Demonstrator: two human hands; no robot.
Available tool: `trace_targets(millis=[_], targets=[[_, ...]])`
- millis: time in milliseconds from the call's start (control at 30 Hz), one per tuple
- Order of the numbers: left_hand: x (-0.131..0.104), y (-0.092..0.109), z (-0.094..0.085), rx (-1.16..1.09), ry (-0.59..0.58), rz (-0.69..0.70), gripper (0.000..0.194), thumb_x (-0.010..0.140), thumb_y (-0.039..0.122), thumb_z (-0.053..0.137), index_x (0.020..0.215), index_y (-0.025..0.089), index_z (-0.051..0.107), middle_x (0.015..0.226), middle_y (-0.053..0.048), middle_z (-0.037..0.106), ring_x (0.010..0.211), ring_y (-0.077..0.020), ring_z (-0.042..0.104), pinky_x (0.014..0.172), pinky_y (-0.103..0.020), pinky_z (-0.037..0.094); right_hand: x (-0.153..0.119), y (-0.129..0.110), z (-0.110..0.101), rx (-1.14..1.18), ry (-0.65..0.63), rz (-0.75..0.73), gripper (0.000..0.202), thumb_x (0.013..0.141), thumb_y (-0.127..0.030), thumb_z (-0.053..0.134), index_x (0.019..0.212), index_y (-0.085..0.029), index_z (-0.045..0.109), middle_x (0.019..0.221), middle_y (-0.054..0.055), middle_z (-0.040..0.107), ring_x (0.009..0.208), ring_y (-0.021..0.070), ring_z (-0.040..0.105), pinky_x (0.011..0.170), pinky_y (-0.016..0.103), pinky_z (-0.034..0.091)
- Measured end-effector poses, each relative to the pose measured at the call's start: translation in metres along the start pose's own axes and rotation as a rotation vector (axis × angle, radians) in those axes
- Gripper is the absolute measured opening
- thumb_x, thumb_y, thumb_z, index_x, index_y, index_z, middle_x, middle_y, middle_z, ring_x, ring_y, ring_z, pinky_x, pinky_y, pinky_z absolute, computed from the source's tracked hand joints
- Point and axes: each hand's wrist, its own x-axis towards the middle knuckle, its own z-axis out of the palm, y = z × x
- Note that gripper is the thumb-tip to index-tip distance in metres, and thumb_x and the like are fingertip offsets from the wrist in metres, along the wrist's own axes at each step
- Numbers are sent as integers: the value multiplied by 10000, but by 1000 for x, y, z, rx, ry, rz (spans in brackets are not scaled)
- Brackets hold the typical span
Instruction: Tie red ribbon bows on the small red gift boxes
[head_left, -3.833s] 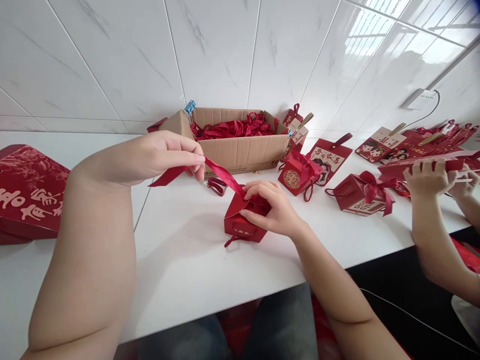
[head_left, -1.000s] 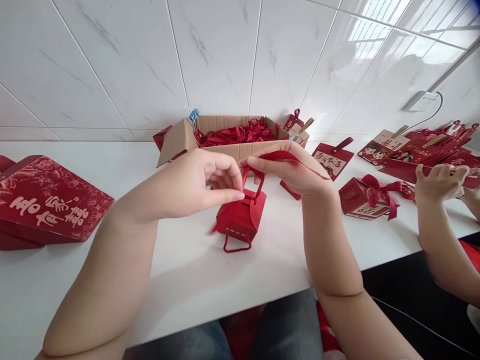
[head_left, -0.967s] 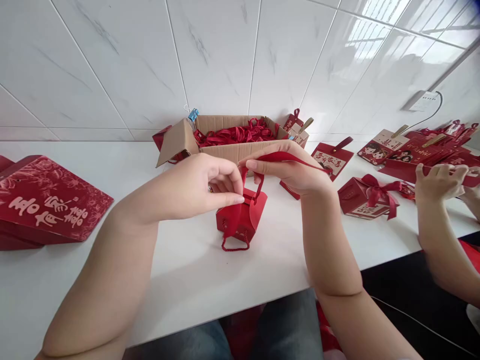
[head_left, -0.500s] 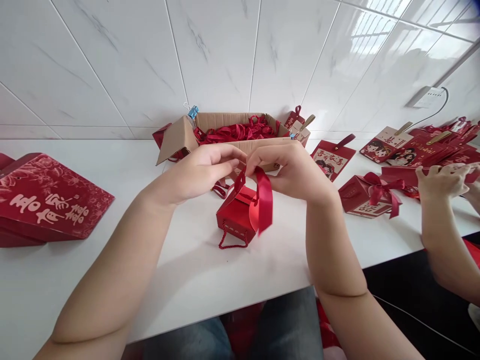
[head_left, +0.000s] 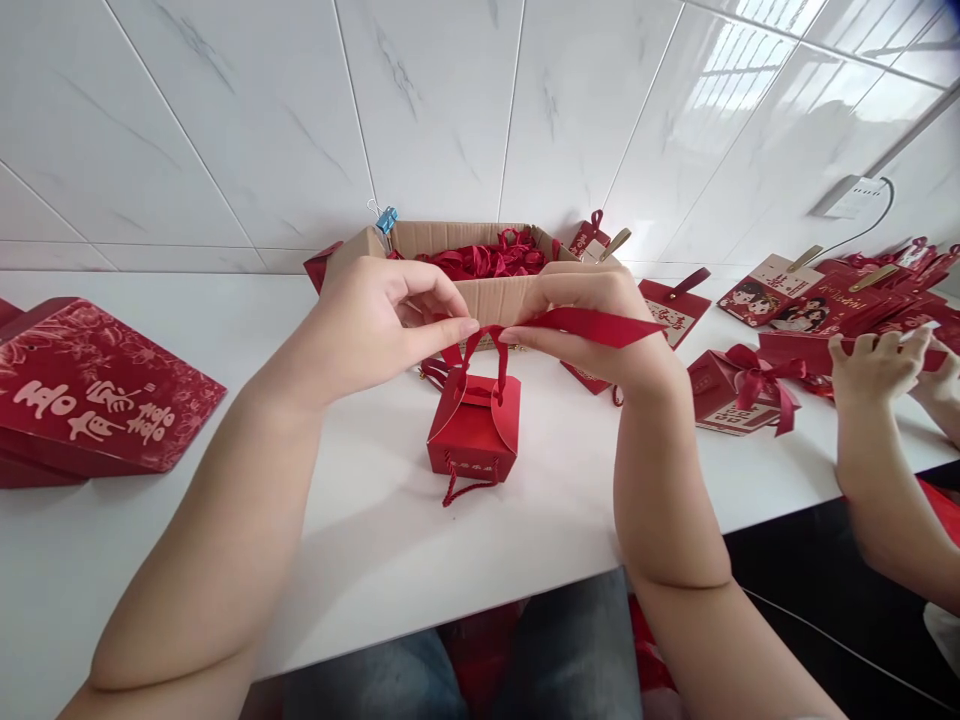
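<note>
A small red gift box stands on the white table in front of me, with a twisted red cord hanging over its near side. Red ribbon passes through its top and rises to both hands. My left hand pinches the ribbon between thumb and finger above the box. On the right, my right hand pinches it too, and a wide ribbon end lies across that hand. The fingertips of the two hands are a little apart, with a ribbon crossing between them.
Behind my hands stands a cardboard box of red ribbons. A large red box lies left. To the right are a bow-tied box, red cards and another person's hands holding something red.
My hands have moved apart slightly. The ribbon end that hung down by the box now lies over my right hand, and the gift box has turned to face me more squarely.
</note>
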Motion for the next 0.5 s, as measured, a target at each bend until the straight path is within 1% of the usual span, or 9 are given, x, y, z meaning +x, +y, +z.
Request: trace_targets(millis=[67, 100, 133, 267, 300, 400, 500], targets=[[-2, -3, -9, 67, -47, -28, 199, 752, 406, 674, 783, 209, 688, 777, -14, 691, 737, -171, 640, 648, -266, 505, -3, 1, -7, 32, -34, 34, 176, 783, -282, 706, 665, -187, 618, 675, 1, 587, 665, 134, 506, 625, 286, 412], [-2, -6, -13, 108, -76, -60, 210, 741, 422, 673, 785, 218, 695, 772, -10, 694, 723, -173, 640, 629, -261, 496, -5, 1, -11, 51, -69, 78, 188, 779, -286, 711, 650, -188, 616, 658, -1, 582, 653, 132, 503, 612, 283, 414], [-2, -10, -18, 154, -106, -100, 220, 727, 436, 673, 788, 226, 702, 774, -6, 697, 716, -176, 641, 613, -257, 487, -8, 2, -15, 68, -118, 147, 202, 774, -296, 714, 637, -189, 612, 639, -3, 575, 634, 129, 499, 587, 279, 412], [1, -29, -35, 337, -239, -254, 208, 683, 447, 668, 754, 257, 710, 791, 6, 707, 727, -198, 649, 586, -250, 452, -17, 6, -32, 107, -382, 514, 214, 728, -375, 734, 649, -200, 641, 582, -13, 561, 528, 111, 490, 460, 258, 374], [3, -34, -39, 378, -280, -291, 202, 680, 447, 662, 743, 261, 709, 787, 4, 707, 729, -205, 647, 585, -254, 446, -19, 8, -36, 101, -434, 579, 213, 712, -393, 740, 657, -206, 654, 579, -13, 566, 515, 111, 495, 447, 256, 373], [6, -43, -44, 472, -425, -396, 214, 662, 465, 650, 729, 269, 707, 780, -9, 706, 710, -221, 630, 563, -270, 428, -21, 17, -43, 60, -535, 672, 222, 669, -431, 756, 649, -223, 680, 580, -5, 583, 522, 123, 523, 449, 259, 398], [9, -49, -42, 534, -525, -468, 198, 630, 451, 652, 709, 276, 700, 788, -24, 703, 692, -230, 609, 546, -285, 416, -21, 28, -44, 10, -601, 678, 248, 638, -474, 760, 643, -234, 696, 597, -6, 608, 539, 130, 546, 471, 270, 425]])
